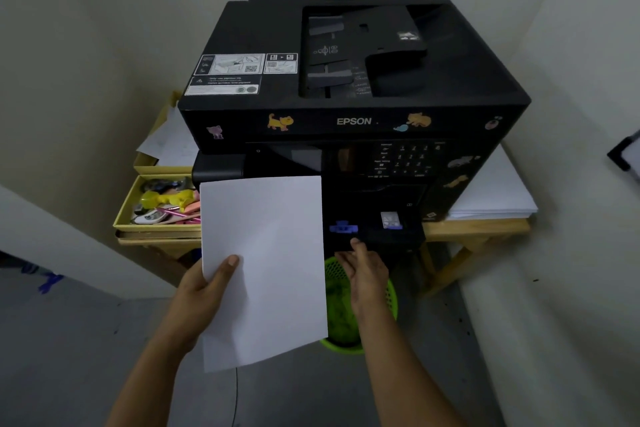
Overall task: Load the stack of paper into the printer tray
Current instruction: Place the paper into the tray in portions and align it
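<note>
Ahead of the right grip [363, 265] the printer tray [391, 232] mouth lies open, a blue guide [343, 227] just left, a green basket [346, 315] beneath, the paper [266, 270] crowding its left.

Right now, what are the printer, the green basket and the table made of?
The printer looks like black plastic, smooth with a dull sheen and molded edges. The green basket on the floor seems plastic too, given its bright color and open mesh wall. The table is probably light wood: pale yellow-brown boards and square legs, though the dim light hides any grain.
</note>
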{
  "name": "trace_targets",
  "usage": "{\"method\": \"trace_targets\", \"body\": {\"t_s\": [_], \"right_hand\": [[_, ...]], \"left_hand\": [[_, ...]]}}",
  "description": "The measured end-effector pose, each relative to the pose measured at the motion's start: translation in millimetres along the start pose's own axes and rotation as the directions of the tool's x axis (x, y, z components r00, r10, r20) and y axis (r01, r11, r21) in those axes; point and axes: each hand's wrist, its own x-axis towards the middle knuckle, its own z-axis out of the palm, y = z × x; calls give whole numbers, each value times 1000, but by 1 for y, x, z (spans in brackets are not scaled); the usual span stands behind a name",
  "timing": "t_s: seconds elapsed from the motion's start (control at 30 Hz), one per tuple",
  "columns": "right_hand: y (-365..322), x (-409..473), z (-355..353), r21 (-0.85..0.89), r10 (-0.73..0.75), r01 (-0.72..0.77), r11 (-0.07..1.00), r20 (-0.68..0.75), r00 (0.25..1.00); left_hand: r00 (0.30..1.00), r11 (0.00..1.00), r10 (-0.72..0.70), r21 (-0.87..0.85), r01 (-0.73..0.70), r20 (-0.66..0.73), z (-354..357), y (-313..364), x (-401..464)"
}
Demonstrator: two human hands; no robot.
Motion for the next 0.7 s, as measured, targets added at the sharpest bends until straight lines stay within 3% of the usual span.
{"method": "trace_targets", "body": {"t_s": [0.7], "right_hand": [[16, -43, -34, 11, 7, -6, 1000, -37, 999]], "left_hand": [[999, 999, 20, -44, -22, -28, -4, 14, -9]]}}
